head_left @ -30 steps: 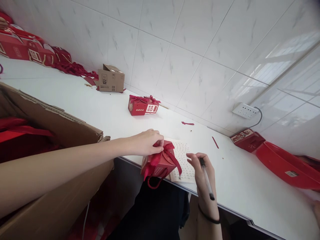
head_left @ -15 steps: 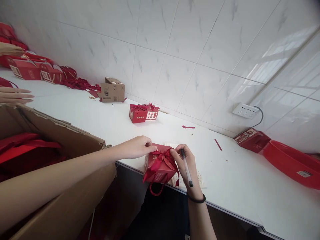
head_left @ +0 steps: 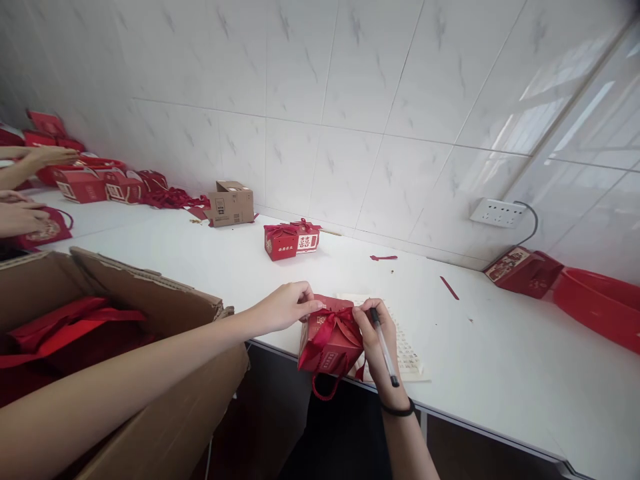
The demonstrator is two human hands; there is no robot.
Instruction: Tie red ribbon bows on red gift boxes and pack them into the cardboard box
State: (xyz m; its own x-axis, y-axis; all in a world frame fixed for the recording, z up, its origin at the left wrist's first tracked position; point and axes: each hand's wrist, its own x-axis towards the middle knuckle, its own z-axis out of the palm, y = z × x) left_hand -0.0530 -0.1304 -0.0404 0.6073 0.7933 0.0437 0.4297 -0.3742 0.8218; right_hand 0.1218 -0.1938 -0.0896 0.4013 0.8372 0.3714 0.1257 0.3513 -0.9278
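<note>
From where I stand, the L hand [head_left: 285, 308] pinches one side of a dark-red satin ribbon bow [head_left: 336, 316], thumb pressed to fingertips; the R hand [head_left: 370, 341] pinches the other side btw thumb & index, prob. so both sides stay spread & level. The bow tops a red cardboard gift box w/ pale print [head_left: 329, 361], set right at the edge of the white table [head_left: 475, 380], close to the body, prob. for easy reach; its red twisted-cord handle [head_left: 325, 398] hangs past the edge. A clear-barrelled pen w/ black ends [head_left: 386, 352] lies across the R hand, prob. tucked there to free the fingertips; a cream sheet of handwriting [head_left: 413, 365] lies partly behind that hand; an open brown cardboard carton [head_left: 175, 427] stands by the L arm, red packaging inside.
</note>
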